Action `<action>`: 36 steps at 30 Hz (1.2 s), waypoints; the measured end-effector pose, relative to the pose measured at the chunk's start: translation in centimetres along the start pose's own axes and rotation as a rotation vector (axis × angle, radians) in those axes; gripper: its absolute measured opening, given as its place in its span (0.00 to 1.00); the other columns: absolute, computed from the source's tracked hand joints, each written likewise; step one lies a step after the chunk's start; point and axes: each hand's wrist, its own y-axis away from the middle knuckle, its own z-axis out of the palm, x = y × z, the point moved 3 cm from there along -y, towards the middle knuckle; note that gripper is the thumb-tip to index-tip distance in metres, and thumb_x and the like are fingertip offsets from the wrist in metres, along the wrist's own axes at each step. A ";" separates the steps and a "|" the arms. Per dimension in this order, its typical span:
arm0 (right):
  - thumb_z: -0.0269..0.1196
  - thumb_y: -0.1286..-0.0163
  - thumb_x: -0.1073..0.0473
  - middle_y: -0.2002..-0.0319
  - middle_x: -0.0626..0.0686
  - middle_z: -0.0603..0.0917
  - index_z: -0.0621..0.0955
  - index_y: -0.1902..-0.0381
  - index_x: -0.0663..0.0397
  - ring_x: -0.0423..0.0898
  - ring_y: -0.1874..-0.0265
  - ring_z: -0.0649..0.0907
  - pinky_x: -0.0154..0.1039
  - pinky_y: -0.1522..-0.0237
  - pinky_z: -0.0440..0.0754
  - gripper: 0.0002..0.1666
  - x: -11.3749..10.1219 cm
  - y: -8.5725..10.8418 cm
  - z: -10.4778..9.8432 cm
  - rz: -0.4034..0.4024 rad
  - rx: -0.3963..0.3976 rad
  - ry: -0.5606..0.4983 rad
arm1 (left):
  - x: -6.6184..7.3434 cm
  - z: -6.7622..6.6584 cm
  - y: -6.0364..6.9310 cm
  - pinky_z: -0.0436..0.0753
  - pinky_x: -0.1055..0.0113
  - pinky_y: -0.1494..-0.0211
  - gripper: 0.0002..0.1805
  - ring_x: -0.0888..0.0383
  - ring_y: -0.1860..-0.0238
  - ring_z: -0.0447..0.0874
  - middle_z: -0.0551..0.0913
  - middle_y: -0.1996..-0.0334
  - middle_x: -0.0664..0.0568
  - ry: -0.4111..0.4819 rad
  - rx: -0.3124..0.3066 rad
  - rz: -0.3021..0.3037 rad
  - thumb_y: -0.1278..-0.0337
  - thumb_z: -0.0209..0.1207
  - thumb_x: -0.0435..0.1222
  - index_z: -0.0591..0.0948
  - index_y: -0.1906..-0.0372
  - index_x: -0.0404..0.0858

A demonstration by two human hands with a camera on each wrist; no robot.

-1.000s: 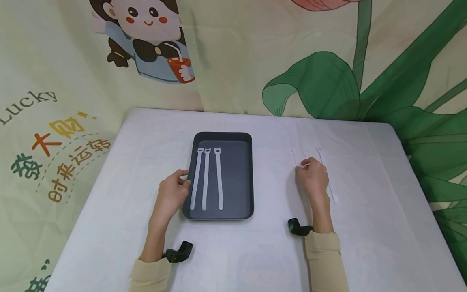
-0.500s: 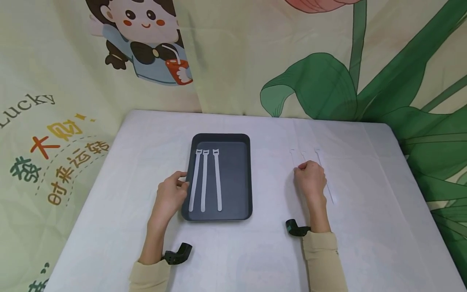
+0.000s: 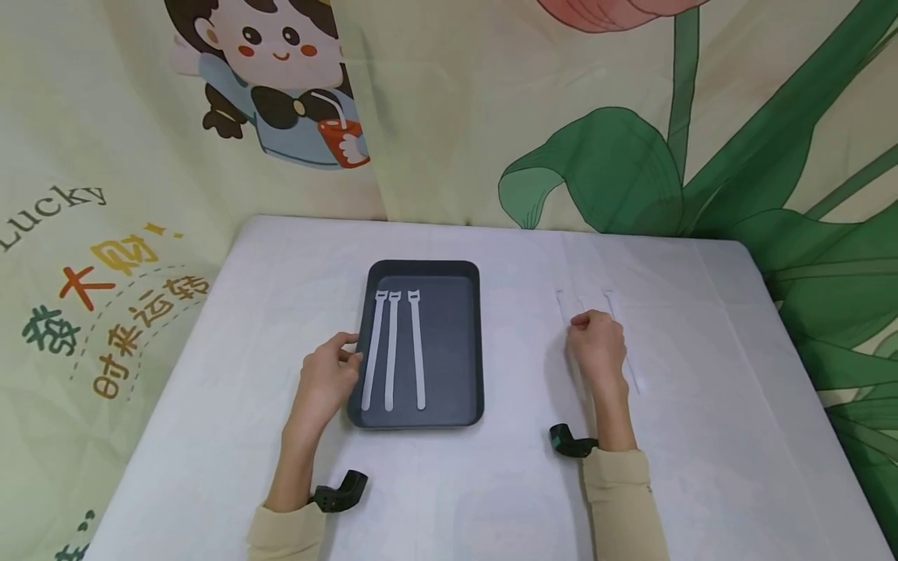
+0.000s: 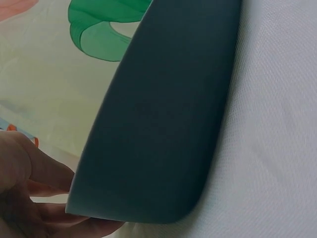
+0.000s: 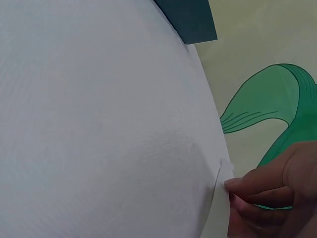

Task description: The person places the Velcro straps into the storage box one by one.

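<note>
Three white straps with slotted heads (image 3: 418, 351) lie lengthwise in the left half of a dark tray (image 3: 451, 351). My left hand (image 3: 327, 382) is at the tray's left rim; the left wrist view has its thumb and fingers (image 4: 52, 173) gripping the edge near one corner of the tray (image 4: 158, 124). Right of the tray, my right hand (image 3: 599, 347) pinches a thin white strap (image 5: 217, 206) between thumb and fingers (image 5: 257, 183) in the right wrist view. Faint white straps (image 3: 633, 366) lie on the white tablecloth beside that hand, partly covered by it.
The white-covered table (image 3: 519, 483) ends at a patterned cloth backdrop (image 3: 435, 117) behind and at the sides. Black wrist cameras sit at both wrists, the left (image 3: 341, 492) near the tray's front left, the right (image 3: 571, 442) at the right cuff.
My right thumb and fingers have drawn together at the strap, with little shift of the hand. The left hand stays at the tray. The head view has tilted slightly.
</note>
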 end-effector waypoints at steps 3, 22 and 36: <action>0.56 0.32 0.65 0.58 0.62 0.89 0.87 0.54 0.64 0.59 0.57 0.86 0.54 0.56 0.82 0.16 0.1 0.1 -0.1 -0.001 -0.015 -0.006 | 0.0 -0.1 0.1 0.83 0.56 0.60 0.22 0.43 0.58 0.87 0.87 0.53 0.31 -0.004 -0.005 -0.007 0.28 0.53 0.32 0.76 0.33 0.30; 0.61 0.33 0.64 0.63 0.62 0.87 0.86 0.54 0.68 0.47 0.73 0.85 0.34 0.71 0.80 0.14 -0.5 0.6 0.1 -0.005 -0.159 -0.166 | 0.0 -0.1 0.1 0.83 0.57 0.62 0.21 0.43 0.59 0.87 0.87 0.53 0.31 -0.009 -0.002 -0.021 0.28 0.53 0.32 0.76 0.34 0.30; 0.67 0.30 0.64 0.60 0.60 0.87 0.83 0.48 0.67 0.43 0.71 0.83 0.34 0.67 0.84 0.15 -1.4 1.2 1.3 0.079 -0.340 -0.411 | 0.3 -0.2 0.2 0.82 0.59 0.63 0.21 0.45 0.61 0.87 0.87 0.54 0.31 0.005 -0.005 -0.014 0.28 0.53 0.31 0.76 0.34 0.30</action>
